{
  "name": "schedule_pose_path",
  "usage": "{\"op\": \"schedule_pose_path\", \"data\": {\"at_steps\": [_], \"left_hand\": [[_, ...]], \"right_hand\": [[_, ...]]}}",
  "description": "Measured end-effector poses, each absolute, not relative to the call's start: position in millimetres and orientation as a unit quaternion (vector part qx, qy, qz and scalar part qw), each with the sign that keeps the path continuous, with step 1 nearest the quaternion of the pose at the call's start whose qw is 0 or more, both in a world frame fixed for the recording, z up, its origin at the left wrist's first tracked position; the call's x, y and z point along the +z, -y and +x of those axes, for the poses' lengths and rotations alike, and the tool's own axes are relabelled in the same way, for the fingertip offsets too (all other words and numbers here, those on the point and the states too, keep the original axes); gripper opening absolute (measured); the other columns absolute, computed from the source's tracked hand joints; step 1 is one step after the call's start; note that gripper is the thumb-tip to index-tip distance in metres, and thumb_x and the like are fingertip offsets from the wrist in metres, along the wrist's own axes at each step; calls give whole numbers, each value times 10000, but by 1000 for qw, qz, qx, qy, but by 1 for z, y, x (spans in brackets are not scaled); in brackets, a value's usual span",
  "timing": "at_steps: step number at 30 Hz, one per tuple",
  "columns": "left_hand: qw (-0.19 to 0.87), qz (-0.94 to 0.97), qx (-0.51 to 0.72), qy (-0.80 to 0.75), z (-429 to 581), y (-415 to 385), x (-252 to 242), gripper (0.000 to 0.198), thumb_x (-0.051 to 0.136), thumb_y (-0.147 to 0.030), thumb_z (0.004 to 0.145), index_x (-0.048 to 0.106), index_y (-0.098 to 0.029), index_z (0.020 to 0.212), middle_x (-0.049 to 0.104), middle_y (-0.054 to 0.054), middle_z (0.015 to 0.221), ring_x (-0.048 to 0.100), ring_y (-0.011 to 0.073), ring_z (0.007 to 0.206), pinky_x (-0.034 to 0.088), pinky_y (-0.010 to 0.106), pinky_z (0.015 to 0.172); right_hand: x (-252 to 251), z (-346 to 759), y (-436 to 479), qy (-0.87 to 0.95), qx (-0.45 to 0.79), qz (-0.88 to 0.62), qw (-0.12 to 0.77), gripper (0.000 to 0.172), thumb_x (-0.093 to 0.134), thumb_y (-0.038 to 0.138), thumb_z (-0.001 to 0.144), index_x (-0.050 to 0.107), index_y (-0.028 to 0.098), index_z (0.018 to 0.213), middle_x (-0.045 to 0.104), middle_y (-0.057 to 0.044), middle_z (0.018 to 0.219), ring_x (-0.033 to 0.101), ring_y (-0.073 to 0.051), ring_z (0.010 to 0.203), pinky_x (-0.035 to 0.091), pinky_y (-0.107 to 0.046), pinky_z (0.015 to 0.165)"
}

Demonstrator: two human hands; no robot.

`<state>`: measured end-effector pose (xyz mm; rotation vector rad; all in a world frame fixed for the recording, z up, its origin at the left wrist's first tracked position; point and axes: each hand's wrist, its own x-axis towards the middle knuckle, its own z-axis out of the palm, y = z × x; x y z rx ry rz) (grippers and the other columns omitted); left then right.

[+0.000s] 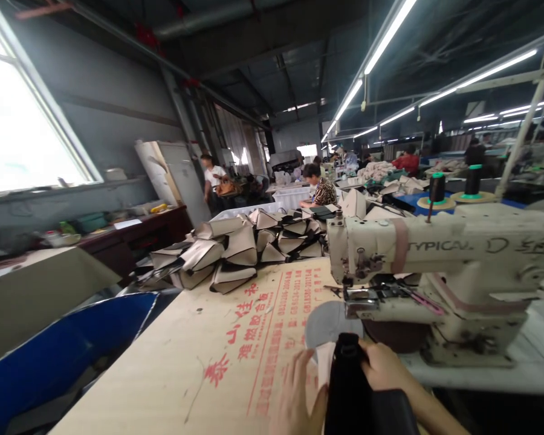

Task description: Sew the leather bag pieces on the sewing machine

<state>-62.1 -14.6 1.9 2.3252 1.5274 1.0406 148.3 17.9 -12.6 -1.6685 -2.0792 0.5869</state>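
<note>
At the bottom of the view, a black-and-beige piece [349,386] stands in front of the sewing machine [453,254]; I cannot make out its exact kind. My left hand [297,393], slightly blurred, has its fingers and thumb about the beige edge on the left side. On the other side my right hand [387,368] grips the piece, its fingers partly hidden behind the black part. Just beyond both hands lies a round grey plate [327,325], beside the machine's arm. Pink-handled scissors or snips [424,300] rest on the machine's bed.
A heap of beige-and-black sewn pieces [240,244] covers the far end of the plywood table [199,362] with red print. At left stands a blue bin [72,356]. Two black thread cones [437,188] stand behind the machine. Other people work further back.
</note>
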Motion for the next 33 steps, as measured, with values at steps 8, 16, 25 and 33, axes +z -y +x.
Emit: {"op": "schedule_pose_path", "data": {"at_steps": [8,16,25,33], "left_hand": [[184,845,262,-429,-18,-10,45,341,403,-223,877,494,-201,1205,611,82,1131,610,158,973,533,258,804],[124,882,274,-364,-20,-17,33,228,404,-198,889,619,-190,966,676,37,897,640,138,806,512,204,722],[119,766,258,-577,-76,-72,17,251,488,-339,825,648,-204,963,658,82,995,600,232,963,489,393,842],[205,847,259,-416,-30,-15,1,500,610,-301,761,486,-252,1243,590,74,1181,568,191,1066,484,256,891]], "right_hand": [[-19,169,-19,735,233,-600,215,503,448,138,749,503,195,1246,680,-84,912,632,-239,894,460,-260,756],[-23,172,-11,738,270,-572,235,587,374,129,752,379,98,1338,651,-114,1008,565,-244,1039,381,-348,958],[-18,179,-10,750,246,-576,213,542,371,151,775,427,171,1313,555,-125,1157,556,-243,1039,454,-378,897],[-32,180,-1,784,87,-479,385,315,437,191,864,565,170,1152,596,-68,1121,566,-149,1036,476,-219,879]]}}
